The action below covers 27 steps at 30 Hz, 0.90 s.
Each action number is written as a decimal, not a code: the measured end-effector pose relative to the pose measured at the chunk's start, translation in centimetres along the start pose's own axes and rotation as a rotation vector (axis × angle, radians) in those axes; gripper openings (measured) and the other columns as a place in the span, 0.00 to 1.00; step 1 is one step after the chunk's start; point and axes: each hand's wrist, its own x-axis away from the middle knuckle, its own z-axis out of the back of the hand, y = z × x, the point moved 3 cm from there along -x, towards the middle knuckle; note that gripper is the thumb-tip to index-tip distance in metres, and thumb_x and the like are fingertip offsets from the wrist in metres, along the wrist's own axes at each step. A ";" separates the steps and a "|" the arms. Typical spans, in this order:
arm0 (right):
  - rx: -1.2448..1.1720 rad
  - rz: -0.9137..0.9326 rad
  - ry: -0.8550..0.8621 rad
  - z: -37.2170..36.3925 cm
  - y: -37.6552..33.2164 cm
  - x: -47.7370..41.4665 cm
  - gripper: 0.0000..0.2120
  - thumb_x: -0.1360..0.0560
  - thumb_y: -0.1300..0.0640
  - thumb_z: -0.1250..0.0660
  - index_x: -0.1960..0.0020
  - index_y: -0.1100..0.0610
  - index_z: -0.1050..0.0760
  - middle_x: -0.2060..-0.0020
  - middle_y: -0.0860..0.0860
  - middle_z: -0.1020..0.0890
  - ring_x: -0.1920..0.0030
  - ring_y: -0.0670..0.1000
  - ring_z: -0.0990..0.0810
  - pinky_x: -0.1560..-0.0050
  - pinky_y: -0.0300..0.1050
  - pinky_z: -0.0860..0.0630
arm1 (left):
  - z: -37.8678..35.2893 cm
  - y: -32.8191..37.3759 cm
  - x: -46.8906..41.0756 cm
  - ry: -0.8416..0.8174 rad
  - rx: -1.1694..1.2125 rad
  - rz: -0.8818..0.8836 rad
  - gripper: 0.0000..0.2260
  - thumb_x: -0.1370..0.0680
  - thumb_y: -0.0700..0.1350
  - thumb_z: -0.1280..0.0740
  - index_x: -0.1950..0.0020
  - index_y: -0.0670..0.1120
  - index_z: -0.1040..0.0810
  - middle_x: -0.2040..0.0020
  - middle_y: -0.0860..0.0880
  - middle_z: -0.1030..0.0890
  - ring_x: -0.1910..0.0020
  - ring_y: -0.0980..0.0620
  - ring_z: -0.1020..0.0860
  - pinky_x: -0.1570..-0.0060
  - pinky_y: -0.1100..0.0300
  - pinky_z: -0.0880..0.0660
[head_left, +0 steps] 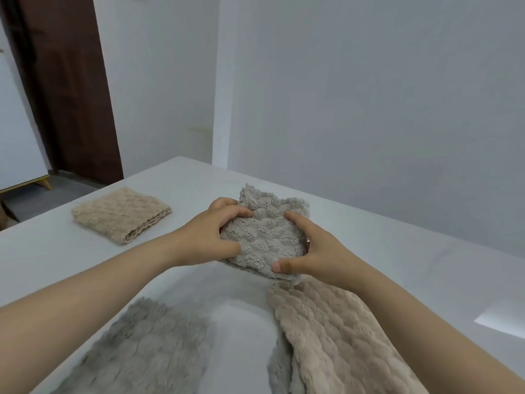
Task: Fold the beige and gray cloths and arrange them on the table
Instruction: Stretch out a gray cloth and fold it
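White table [181,183], folded gray cloth [267,237] btwn both hands, gripped

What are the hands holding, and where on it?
Both hands grip the folded gray cloth: the left hand on its left edge, the right hand on its right edge.

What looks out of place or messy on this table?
The gray cloth gripped by the left hand and right hand has a ruffled, uneven far edge, unlike the neatly folded beige cloth. Nothing looks spilled or damaged.
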 end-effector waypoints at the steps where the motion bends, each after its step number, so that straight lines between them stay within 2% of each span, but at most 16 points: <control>1: 0.010 -0.005 0.008 0.1 0.3 -0.9 0.50 0.36 0.51 0.20 0.23 0.48 0.44 0.31 0.47 0.32 0.34 0.46 0.29 0.33 0.41 0.32 | 0.0 -0.4 -1.1 0.007 0.002 0.002 0.32 0.38 0.49 0.37 0.33 0.55 0.31 0.36 0.56 0.38 0.41 0.59 0.32 0.54 0.81 0.37; 5: 0.024 -0.036 0.016 0.7 1.4 -4.5 0.48 0.34 0.53 0.21 0.22 0.50 0.45 0.38 0.43 0.32 0.41 0.43 0.30 0.44 0.32 0.34 | -0.1 -2.2 -5.3 0.025 0.033 0.008 0.31 0.38 0.49 0.37 0.33 0.54 0.29 0.37 0.56 0.37 0.45 0.60 0.32 0.58 0.81 0.37; 7: 0.028 -0.045 0.029 0.8 1.9 -6.4 0.48 0.34 0.54 0.21 0.23 0.50 0.45 0.37 0.44 0.31 0.42 0.43 0.29 0.47 0.30 0.33 | 0.0 -3.1 -7.4 0.028 0.023 0.004 0.30 0.37 0.49 0.37 0.33 0.54 0.29 0.38 0.55 0.36 0.48 0.63 0.31 0.59 0.81 0.36; 11: 0.015 -0.058 0.073 1.0 3.4 -11.0 0.49 0.35 0.55 0.21 0.22 0.51 0.46 0.34 0.49 0.30 0.39 0.48 0.27 0.42 0.38 0.31 | 0.3 -5.3 -12.0 0.058 0.003 0.028 0.29 0.36 0.47 0.36 0.34 0.54 0.28 0.37 0.52 0.35 0.43 0.55 0.32 0.55 0.73 0.36; 14: 0.032 -0.075 0.122 1.0 4.8 -14.3 0.49 0.36 0.54 0.21 0.23 0.50 0.45 0.34 0.51 0.31 0.37 0.51 0.27 0.39 0.42 0.29 | 0.3 -6.7 -15.3 0.093 -0.029 0.034 0.24 0.29 0.38 0.34 0.34 0.52 0.28 0.36 0.50 0.35 0.44 0.54 0.32 0.49 0.65 0.36; 17: 0.046 -0.092 0.152 1.0 6.3 -17.4 0.48 0.36 0.53 0.21 0.23 0.50 0.44 0.35 0.52 0.30 0.37 0.52 0.27 0.40 0.42 0.29 | 0.3 -8.4 -18.1 0.128 -0.040 0.065 0.23 0.28 0.37 0.34 0.34 0.51 0.28 0.34 0.49 0.34 0.46 0.53 0.31 0.44 0.63 0.35; 21: 0.065 -0.134 0.139 0.7 7.8 -20.7 0.48 0.36 0.53 0.21 0.23 0.52 0.44 0.34 0.53 0.29 0.36 0.52 0.27 0.39 0.43 0.28 | 0.1 -10.2 -21.0 0.137 -0.065 0.113 0.23 0.28 0.37 0.35 0.34 0.49 0.28 0.33 0.47 0.33 0.39 0.49 0.30 0.41 0.62 0.34; 23: 0.096 -0.153 0.157 0.6 8.4 -22.0 0.48 0.36 0.54 0.21 0.24 0.52 0.44 0.34 0.53 0.30 0.36 0.53 0.27 0.44 0.40 0.30 | -0.3 -10.7 -22.0 0.134 -0.078 0.118 0.23 0.28 0.36 0.35 0.33 0.48 0.28 0.33 0.46 0.33 0.37 0.48 0.30 0.41 0.62 0.35; 25: 0.107 -0.173 0.166 0.8 8.9 -23.0 0.48 0.36 0.55 0.21 0.24 0.53 0.44 0.34 0.54 0.30 0.36 0.53 0.27 0.46 0.39 0.31 | -0.8 -11.2 -22.9 0.139 -0.077 0.124 0.23 0.28 0.36 0.36 0.33 0.47 0.28 0.32 0.46 0.34 0.37 0.47 0.30 0.40 0.61 0.35; 27: 0.093 -0.210 0.167 1.1 9.6 -23.8 0.48 0.36 0.54 0.21 0.24 0.51 0.44 0.33 0.55 0.32 0.36 0.54 0.27 0.43 0.41 0.29 | -1.4 -11.7 -23.5 0.171 -0.079 0.133 0.23 0.26 0.38 0.35 0.31 0.46 0.31 0.30 0.46 0.37 0.39 0.47 0.28 0.40 0.61 0.33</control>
